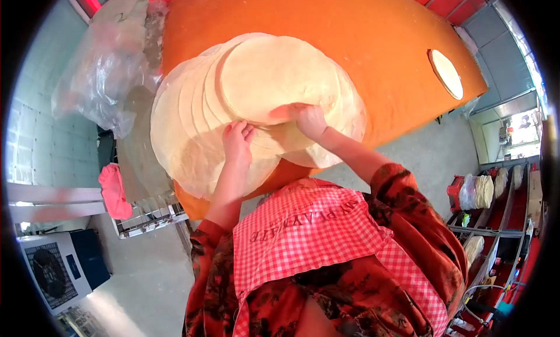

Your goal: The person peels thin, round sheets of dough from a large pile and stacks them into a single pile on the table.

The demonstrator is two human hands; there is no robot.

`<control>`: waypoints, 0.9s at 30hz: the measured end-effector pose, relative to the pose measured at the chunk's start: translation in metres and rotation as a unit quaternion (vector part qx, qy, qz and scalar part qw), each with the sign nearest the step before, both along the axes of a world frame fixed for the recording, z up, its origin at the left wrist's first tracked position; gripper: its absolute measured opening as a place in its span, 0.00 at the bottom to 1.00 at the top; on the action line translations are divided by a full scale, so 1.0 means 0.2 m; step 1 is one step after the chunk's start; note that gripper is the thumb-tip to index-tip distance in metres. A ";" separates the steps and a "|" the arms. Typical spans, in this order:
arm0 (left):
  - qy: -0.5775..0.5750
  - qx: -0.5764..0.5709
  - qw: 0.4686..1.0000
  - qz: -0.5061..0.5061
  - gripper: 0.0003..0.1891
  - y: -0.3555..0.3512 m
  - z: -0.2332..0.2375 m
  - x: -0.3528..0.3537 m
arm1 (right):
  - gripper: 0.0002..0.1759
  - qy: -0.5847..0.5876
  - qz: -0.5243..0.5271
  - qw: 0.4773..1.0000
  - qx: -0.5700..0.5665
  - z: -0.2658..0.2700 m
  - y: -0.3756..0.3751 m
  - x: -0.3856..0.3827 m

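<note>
Thin round dough sheets [274, 74], pale yellow, lie fanned in a broad overlapping stack on the orange table. At the near edge of the uppermost sheets, my right hand [311, 121] is closed, its fingers pinching an edge; the fingertips are blurred reddish. A little to the left, my left hand [238, 144] rests over the stack with bent fingers drawn together at the same near edge. How much dough lies between the left fingertips is hard to see. Below the hands, the lower sheets hang toward the table's near side.
The orange tabletop [385, 74] carries another round sheet [447, 74] at its far right. Clear plastic [108, 74] lies at the left beside a pink cloth [115, 191]. Shelving [496, 238] with stacked rounds stands at right, a fan unit [52, 270] on the floor at left.
</note>
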State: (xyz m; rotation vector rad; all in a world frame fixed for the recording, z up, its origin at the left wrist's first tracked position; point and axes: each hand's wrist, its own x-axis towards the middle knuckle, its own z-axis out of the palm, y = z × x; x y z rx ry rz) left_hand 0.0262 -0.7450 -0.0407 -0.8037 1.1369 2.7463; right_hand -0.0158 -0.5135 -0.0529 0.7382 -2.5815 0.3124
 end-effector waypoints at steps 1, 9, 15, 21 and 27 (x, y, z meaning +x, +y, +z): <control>0.003 0.000 1.000 -0.012 0.05 -0.01 -0.02 0.00 | 0.11 -0.022 -0.001 1.000 0.010 0.03 -0.01 0.01; -0.025 -0.056 0.996 -0.068 0.08 -0.02 -0.04 -0.01 | 0.13 -0.007 0.010 1.000 0.005 0.04 -0.02 0.01; -0.008 -0.031 0.995 -0.097 0.08 -0.05 -0.10 -0.03 | 0.16 -0.013 -0.088 0.994 0.070 0.56 -0.04 -0.18; -0.024 -0.018 0.998 -0.064 0.08 0.00 -0.01 -0.01 | 0.09 0.040 0.015 0.999 0.009 -0.03 -0.02 0.00; 0.008 0.052 0.996 -0.076 0.11 0.01 -0.02 0.01 | 0.10 -0.041 -0.008 0.996 0.074 0.09 -0.04 0.00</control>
